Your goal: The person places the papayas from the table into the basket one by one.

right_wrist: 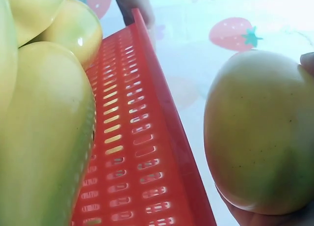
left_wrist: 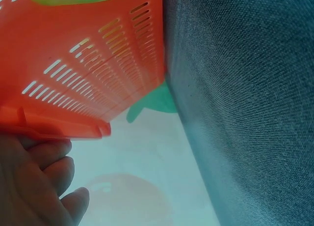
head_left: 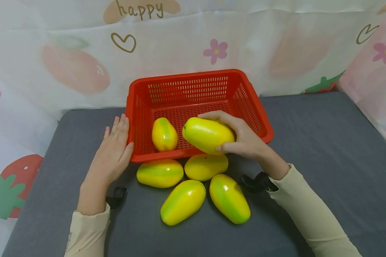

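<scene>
holding a papaya (head_left: 207, 135) over the red plastic basket (head_left: 196, 75), apparently at the placing step.
gripping the papaya in the right hand (head_left: 244, 138), with thumb and fingers spread around its body, just above the basket's near rim; resting the left hand (head_left: 110, 153), nearly flat and grasping nothing, against the basket's left wall, perhaps for steadiness. seemingly calling next for lowering into the basket, to the right of a second papaya (head_left: 164, 135) inside, then loosening the grip without bumping the rim. likely leaving four more papayas (head_left: 183, 202) to follow, grouped before the basket on the gray-covered counter (head_left: 325, 139). backed, behind the basket, by a pale printed cloth (head_left: 180, 46) with strawberries, flowers, hearts and "happy", hiding any room beyond.
</scene>
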`<control>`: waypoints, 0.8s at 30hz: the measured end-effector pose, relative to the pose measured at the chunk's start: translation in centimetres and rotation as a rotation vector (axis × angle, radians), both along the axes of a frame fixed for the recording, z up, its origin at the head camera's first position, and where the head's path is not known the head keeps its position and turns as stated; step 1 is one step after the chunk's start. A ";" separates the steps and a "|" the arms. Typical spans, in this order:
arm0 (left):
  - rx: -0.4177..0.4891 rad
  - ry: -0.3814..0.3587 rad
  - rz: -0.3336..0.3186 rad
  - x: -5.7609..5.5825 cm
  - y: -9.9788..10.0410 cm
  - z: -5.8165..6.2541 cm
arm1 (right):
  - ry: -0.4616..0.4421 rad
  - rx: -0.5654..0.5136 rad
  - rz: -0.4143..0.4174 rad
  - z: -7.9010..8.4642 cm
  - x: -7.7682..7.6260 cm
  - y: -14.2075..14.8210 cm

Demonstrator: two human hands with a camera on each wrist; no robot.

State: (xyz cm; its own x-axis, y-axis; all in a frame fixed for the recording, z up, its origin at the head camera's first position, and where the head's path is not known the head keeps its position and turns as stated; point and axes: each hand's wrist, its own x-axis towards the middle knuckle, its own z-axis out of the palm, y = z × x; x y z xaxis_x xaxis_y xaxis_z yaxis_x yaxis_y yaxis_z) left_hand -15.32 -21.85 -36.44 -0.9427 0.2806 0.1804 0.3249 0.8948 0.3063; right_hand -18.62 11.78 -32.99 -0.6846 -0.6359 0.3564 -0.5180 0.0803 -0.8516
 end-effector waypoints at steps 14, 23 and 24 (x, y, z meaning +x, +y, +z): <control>-0.003 -0.015 0.014 0.0 0.0 -0.1 | -0.086 -0.020 -0.036 -0.6 -2.1 -1.4; 0.003 -0.003 0.000 0.1 0.0 0.0 | -0.116 -0.013 -0.014 -1.1 -2.7 -1.5; 0.002 -0.004 -0.001 0.1 0.0 0.0 | -0.130 -0.002 -0.016 -1.1 -2.7 -1.6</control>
